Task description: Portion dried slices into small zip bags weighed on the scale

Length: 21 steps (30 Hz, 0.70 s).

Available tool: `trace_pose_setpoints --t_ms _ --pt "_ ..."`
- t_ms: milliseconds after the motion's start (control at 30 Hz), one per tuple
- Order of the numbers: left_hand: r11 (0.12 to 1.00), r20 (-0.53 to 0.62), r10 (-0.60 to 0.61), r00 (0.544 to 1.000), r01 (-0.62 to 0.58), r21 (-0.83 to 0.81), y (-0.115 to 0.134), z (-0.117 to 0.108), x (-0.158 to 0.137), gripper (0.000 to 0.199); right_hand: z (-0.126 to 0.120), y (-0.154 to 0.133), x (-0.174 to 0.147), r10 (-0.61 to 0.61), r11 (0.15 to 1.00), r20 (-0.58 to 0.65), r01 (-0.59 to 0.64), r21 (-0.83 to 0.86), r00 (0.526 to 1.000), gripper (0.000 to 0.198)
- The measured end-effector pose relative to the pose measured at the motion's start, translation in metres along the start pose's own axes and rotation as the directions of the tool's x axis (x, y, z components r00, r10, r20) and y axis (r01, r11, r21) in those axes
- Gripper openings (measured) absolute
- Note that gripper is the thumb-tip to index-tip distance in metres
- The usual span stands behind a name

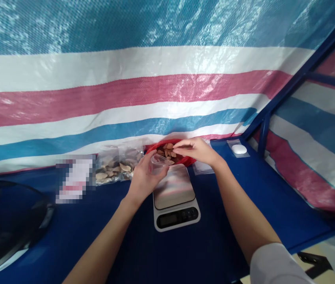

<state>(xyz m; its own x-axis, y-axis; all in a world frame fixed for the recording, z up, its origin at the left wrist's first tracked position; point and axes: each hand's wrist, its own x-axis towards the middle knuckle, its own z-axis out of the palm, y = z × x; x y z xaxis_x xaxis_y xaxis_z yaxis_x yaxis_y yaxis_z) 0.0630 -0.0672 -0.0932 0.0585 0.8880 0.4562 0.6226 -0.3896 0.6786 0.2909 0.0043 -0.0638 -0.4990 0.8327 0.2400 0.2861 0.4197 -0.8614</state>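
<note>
My left hand (pixel 146 173) is curled around a small clear plastic container (pixel 159 161), tilted over the back edge of a kitchen scale (pixel 175 189). Whether this see-through thing is a cup or a bag I cannot tell. My right hand (pixel 195 152) reaches over a red plastic bag (pixel 187 161), thumb and fingers pinched at a brown dried piece (pixel 170 146). More brown dried pieces lie inside the red bag. The scale has a shiny metal plate, and its dark display faces me.
Clear bags of pale dried slices (pixel 112 169) lie left of my hands. A white oval object (pixel 239 149) rests on a small clear packet at right. A black round object (pixel 10 221) stands at far left. Striped tarp (pixel 126 90) walls the blue table (pixel 214 244).
</note>
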Motion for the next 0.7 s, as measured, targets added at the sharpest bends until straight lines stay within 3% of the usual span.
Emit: trace_pose_setpoints --t_ms 133,333,467,700 --pt "0.998 0.014 -0.057 0.998 0.057 -0.005 -0.004 -0.004 0.001 0.057 0.0 0.013 0.003 0.021 0.971 0.009 -0.019 -0.239 1.0 0.022" --pt "0.994 0.029 -0.109 0.994 0.11 -0.014 -0.004 -0.01 0.004 0.06 0.021 0.009 0.014 0.055 0.847 0.103 0.008 -0.531 0.993 0.022" --pt "0.993 -0.005 -0.107 0.994 0.106 -0.058 -0.005 -0.017 0.006 0.057 0.031 0.002 0.022 0.087 0.783 0.2 0.058 -0.62 0.976 0.022" --pt "0.984 0.013 -0.153 0.988 0.153 -0.09 -0.009 -0.023 0.007 0.062 0.039 0.004 0.025 0.16 0.681 0.258 0.083 -0.728 0.953 0.025"
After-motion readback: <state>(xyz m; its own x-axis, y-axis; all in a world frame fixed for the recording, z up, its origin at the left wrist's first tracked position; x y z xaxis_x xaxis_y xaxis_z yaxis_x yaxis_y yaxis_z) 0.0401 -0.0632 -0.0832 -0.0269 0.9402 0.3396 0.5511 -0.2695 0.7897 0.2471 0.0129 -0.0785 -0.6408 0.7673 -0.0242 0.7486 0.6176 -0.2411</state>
